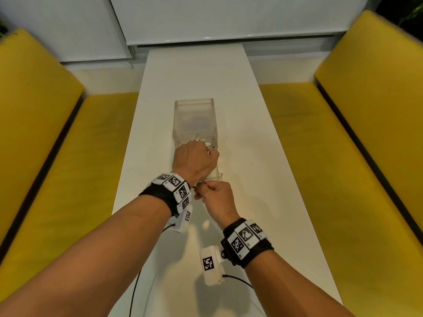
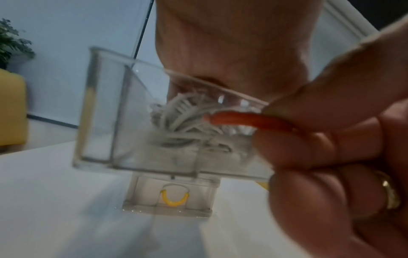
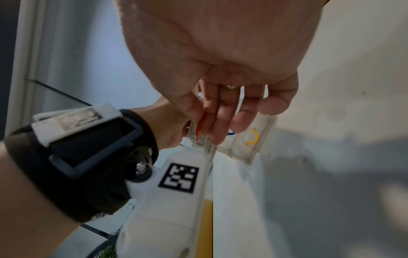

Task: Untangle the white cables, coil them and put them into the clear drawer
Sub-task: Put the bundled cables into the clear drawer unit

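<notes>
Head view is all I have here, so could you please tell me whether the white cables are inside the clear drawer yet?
Observer: Yes. The left wrist view shows the white cables bundled inside the clear drawer, below the left hand.
Operator: Thank you. What is the right hand pinching?
Observer: The right hand pinches an orange loop at the drawer's front.
Operator: Is anything else close by?
Observer: Both wrist views show a yellow loop on a smaller clear box near the drawer.
</notes>
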